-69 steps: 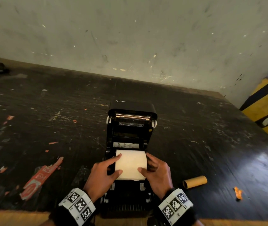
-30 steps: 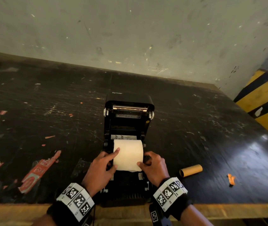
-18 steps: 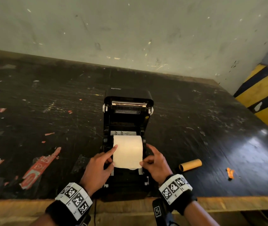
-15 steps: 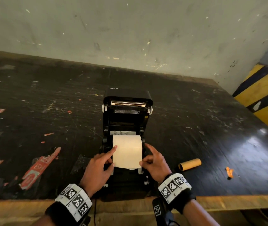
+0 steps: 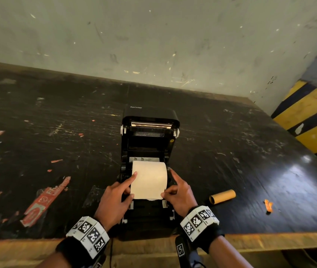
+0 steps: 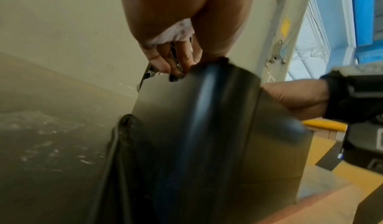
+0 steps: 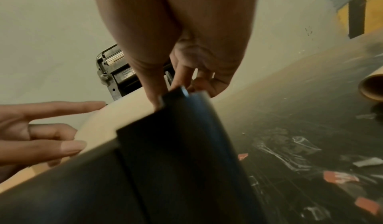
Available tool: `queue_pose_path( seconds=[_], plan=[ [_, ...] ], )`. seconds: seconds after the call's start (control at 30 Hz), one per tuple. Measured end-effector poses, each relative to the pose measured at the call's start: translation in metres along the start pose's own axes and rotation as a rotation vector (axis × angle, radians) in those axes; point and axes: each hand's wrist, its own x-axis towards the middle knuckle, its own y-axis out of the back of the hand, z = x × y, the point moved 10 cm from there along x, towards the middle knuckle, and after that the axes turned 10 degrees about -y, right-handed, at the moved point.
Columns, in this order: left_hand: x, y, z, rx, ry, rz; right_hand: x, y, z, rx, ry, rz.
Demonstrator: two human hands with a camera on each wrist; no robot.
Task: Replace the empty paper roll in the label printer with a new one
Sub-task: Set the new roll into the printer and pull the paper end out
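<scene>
The black label printer (image 5: 150, 144) stands open near the table's front edge, its lid (image 5: 150, 120) tipped back. A white paper roll (image 5: 150, 176) lies in its bay with the loose end drooping toward me. My left hand (image 5: 133, 185) holds the roll's left side, with the index finger on top and the thumb at the loose end's corner. My right hand (image 5: 167, 183) pinches the loose end's right corner, its index finger straight along the roll's right end. In the right wrist view the roll (image 7: 124, 113) shows between both hands. The empty cardboard core (image 5: 222, 196) lies to the printer's right.
The printer sits on a scratched black table (image 5: 57, 132) bearing red label scraps (image 5: 45, 200) on the left and an orange scrap (image 5: 268, 205) on the right. A wall (image 5: 153, 35) closes the back. A yellow-and-black striped barrier (image 5: 312, 120) stands at far right.
My head has drawn back, so the printer looks farther off. The right index finger has stretched out along the roll's end. Both hands have stayed on the roll.
</scene>
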Motion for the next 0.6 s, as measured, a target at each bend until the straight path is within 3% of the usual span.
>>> queue_pose_path(
  seconds=[0.47,0.6],
  plan=[
    [-0.004,0.0,0.009,-0.03,-0.108,0.03,-0.001,-0.003,-0.001,-0.037,-0.008,-0.086],
    [-0.002,-0.001,0.008,-0.043,-0.082,0.029,0.001,-0.003,-0.003,-0.055,-0.011,-0.1]
  ],
)
